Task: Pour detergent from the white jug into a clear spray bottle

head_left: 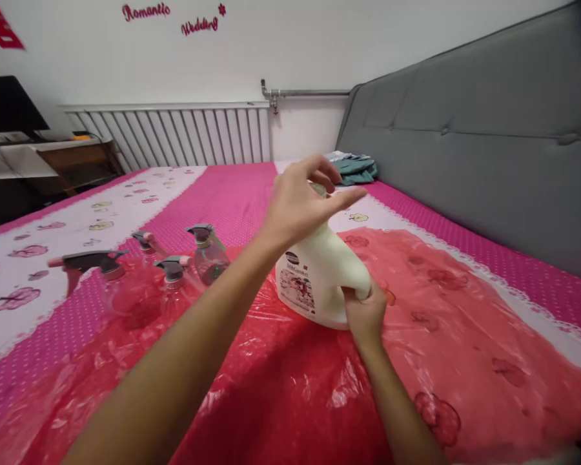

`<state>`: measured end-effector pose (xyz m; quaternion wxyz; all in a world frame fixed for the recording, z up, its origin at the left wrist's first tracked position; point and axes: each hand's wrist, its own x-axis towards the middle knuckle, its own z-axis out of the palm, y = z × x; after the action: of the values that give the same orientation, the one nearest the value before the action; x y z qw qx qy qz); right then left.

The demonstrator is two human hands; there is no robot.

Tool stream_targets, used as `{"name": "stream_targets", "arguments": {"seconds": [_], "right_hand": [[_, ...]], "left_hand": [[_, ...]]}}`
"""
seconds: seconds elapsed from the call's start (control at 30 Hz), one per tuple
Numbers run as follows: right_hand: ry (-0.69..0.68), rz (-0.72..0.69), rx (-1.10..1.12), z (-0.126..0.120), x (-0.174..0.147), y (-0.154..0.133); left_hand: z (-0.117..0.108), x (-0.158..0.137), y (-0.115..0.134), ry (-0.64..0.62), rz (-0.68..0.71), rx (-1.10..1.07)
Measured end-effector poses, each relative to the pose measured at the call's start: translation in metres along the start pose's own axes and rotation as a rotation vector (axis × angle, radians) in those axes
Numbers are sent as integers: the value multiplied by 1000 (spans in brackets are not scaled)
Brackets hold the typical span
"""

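A cream-white plastic jug [326, 271] with a moulded handle and a flowery label stands on red plastic sheeting, tilted slightly. The fingers of my right hand [369, 316] are wrapped round its handle at the lower right. My left hand [305, 197] is over the jug's top, thumb stretched out to the right and fingers bent, with a gap between them. Part of the pale cap or neck [318, 188] shows beneath my left fingers; the rest is hidden, and I cannot tell whether they touch it.
Several clear spray bottles stand at the left, one with a grey-and-pink head [173, 268] and one holding dark contents [210, 261]. The red plastic sheet [290, 387] covers part of the pink-and-white bed. Folded green cloth [356, 169] lies beside the grey headboard [479, 129].
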<state>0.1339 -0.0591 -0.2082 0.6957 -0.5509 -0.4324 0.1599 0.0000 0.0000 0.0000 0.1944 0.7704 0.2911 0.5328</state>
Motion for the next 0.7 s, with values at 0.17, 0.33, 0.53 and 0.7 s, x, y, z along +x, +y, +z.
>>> {"name": "stream_targets", "arguments": {"seconds": [0.17, 0.33, 0.53, 0.7], "right_hand": [[-2, -8, 10, -3, 3, 3], [-62, -6, 34, -7, 1, 9], [-88, -11, 36, -6, 4, 19], [-110, -28, -3, -1, 8, 31]], "left_hand": [[4, -5, 1, 15, -30, 14], [-17, 0, -4, -273, -8, -183], [-19, 12, -9, -404, -61, -283], [-14, 13, -19, -398, -57, -347]]}}
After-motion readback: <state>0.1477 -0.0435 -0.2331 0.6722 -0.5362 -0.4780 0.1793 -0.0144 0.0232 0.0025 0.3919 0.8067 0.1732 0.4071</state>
